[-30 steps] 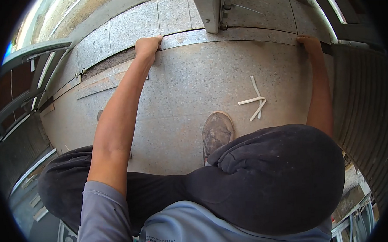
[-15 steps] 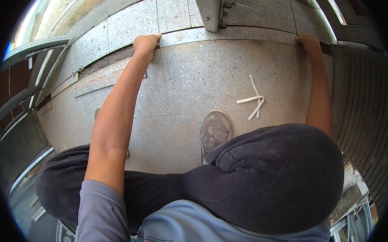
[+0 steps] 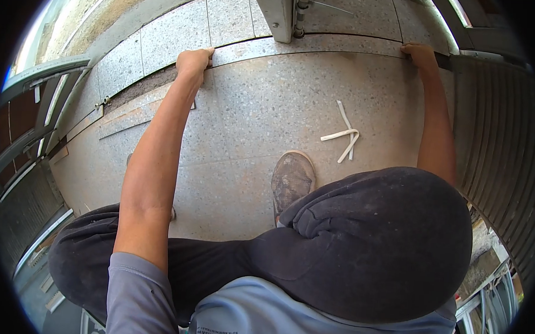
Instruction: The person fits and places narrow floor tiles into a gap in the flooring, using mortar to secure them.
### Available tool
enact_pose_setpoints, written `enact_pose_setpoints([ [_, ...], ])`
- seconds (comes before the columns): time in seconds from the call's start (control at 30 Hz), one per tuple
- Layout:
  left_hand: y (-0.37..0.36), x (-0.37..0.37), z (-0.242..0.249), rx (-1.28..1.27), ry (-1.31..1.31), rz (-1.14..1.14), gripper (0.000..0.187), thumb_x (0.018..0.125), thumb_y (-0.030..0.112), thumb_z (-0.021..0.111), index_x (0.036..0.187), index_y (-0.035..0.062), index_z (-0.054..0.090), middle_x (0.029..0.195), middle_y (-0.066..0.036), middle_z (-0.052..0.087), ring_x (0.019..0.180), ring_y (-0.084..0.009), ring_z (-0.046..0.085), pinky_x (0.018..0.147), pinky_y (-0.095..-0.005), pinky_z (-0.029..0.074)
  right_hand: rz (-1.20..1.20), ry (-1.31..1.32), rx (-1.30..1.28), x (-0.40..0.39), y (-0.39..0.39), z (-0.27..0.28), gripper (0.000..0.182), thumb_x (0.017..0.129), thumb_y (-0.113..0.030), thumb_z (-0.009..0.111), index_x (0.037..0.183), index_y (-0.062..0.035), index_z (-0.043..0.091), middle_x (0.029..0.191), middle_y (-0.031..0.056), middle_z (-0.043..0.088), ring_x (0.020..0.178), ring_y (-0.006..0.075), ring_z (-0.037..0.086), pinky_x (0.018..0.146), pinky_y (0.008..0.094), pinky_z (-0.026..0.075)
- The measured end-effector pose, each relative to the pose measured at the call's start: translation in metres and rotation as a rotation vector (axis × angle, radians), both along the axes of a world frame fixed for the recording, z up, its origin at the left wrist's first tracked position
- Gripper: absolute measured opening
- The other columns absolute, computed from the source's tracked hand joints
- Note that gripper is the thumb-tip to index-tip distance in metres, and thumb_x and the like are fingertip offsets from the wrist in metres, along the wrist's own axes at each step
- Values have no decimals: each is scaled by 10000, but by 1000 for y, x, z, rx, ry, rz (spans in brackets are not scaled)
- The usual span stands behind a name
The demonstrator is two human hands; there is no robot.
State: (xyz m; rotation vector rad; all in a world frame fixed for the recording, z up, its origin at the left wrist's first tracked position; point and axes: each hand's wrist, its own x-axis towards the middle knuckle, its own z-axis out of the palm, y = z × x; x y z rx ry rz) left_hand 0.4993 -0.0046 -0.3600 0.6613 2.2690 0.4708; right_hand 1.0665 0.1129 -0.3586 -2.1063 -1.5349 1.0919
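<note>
A long, narrow speckled tile strip [image 3: 338, 43] lies along the seam between the tiled floor and the row of tiles beyond it. My left hand [image 3: 192, 63] is closed on its left end, with the thumb along the top. At the far right end, my right hand [image 3: 420, 56] is also closed on the strip. Its fingertips are partly hidden. Left of my left hand an open, rough channel [image 3: 143, 85] runs along the floor. Beside that channel a loose narrow strip [image 3: 126, 128] rests on the floor.
Several white bent strips [image 3: 348, 133] lie on the floor between my arms. A metal post with a hinge [image 3: 280, 15] stands just behind the tile strip. Folded ribbed shutters [image 3: 490, 117] rise at the right. My shoe [image 3: 294, 177] is planted in the middle.
The view has shifted slightly, so the scene sits a little further left. Both hands keep their hold on the tile strip, which shows no clear movement against the floor.
</note>
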Motion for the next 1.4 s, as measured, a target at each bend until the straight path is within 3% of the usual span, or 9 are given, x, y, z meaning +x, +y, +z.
enact_pose_setpoints([
  [0.07,0,0,0,4,-2,11,257,823,246,828,756,14,739,776,-77,715,686,-190,626,624,-367,472,-15,14,-4,0,0,1,225,776,-165,770,946,-22,801,796,36,686,756,161,574,731,340,461],
  [0.27,-1,4,8,-20,-31,12,281,849,291,826,833,21,751,810,-64,706,724,-166,568,705,-329,470,-20,-16,9,-3,-1,2,217,775,-159,768,932,-12,797,813,43,702,765,162,590,737,345,470],
  [0.37,0,4,5,-20,-25,-1,274,848,289,826,822,28,750,803,-60,704,715,-164,564,701,-333,468,-15,-31,-19,-3,0,3,238,806,-176,744,989,-38,807,819,3,682,730,127,541,661,297,423],
  [0.47,0,-1,2,-13,-12,-18,274,838,278,827,778,26,740,776,-64,699,696,-172,573,682,-343,463,-50,36,32,-7,-5,7,204,765,-152,778,910,-8,786,832,58,725,781,168,615,739,346,487],
  [0.57,1,-4,-3,-1,-2,-24,299,822,265,830,717,6,722,747,-79,700,694,-192,606,683,-358,466,-90,2,36,-11,-5,6,216,761,-152,784,913,2,781,832,59,728,786,173,623,735,352,492],
  [0.67,1,-8,-10,28,-26,-20,302,821,269,832,718,7,723,743,-79,698,697,-191,606,683,-358,464,-55,-11,9,-12,-7,12,235,793,-171,764,980,-36,806,841,23,699,766,145,562,693,322,444],
  [0.93,1,-9,-7,6,-57,-30,250,857,278,816,823,36,764,789,-57,706,694,-153,550,684,-314,449,-42,-27,25,-6,-2,-1,216,784,-147,764,966,-39,806,861,34,719,766,151,573,701,322,455],
  [1.07,-1,-10,-12,60,-73,-29,275,835,256,821,777,-3,745,763,-84,707,671,-173,574,663,-337,442,-36,-75,32,-11,-3,2,216,789,-148,764,970,-38,806,845,32,705,761,152,577,694,319,456],
  [1.4,-1,-7,-4,44,-65,-30,266,845,255,818,798,3,749,775,-77,706,679,-166,567,669,-328,445,-101,-22,39,-5,-2,-12,232,799,-161,759,985,-29,802,852,32,707,802,160,597,755,339,471],
])
